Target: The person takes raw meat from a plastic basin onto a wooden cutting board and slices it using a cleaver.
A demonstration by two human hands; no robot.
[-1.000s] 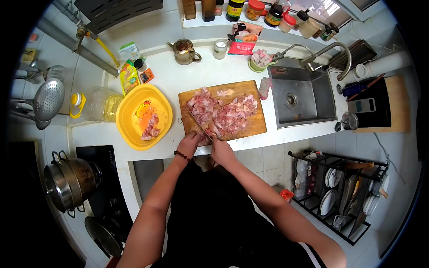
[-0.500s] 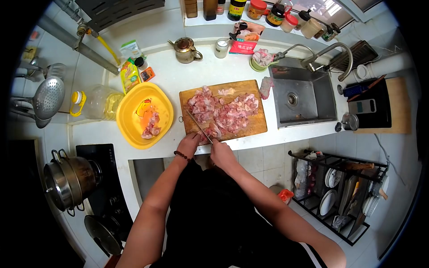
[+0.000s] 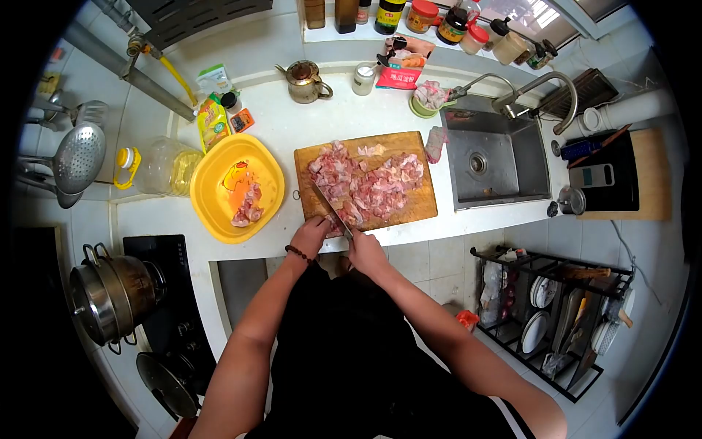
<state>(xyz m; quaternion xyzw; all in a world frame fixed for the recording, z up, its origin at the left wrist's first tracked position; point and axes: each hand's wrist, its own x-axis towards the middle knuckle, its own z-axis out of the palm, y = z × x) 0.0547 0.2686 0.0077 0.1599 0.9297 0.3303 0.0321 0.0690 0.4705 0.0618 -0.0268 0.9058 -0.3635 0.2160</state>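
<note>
My right hand [image 3: 367, 253] grips a knife [image 3: 331, 208] by its handle, with the blade slanting up and left over the near left part of a wooden cutting board [image 3: 428, 208]. Left of the blade, my left hand [image 3: 311, 233], fingers bent, holds a small piece of raw meat at the board's near edge; the fingers mostly cover it. Chopped raw meat [image 3: 387, 187] is heaped over much of the board. A yellow basin [image 3: 205, 199] to the left has a few more meat pieces [image 3: 249, 208] inside.
A steel sink [image 3: 504, 192] is right of the board, with a wet cloth [image 3: 436, 144] between them. A teapot [image 3: 303, 82], a glass jar [image 3: 363, 79] and a red packet [image 3: 404, 62] stand behind. At left are an oil bottle [image 3: 157, 168] and a stove [image 3: 179, 293].
My right hand has shifted slightly right with the knife, and the blade now slants a little more steeply. My left hand stays almost in place.
</note>
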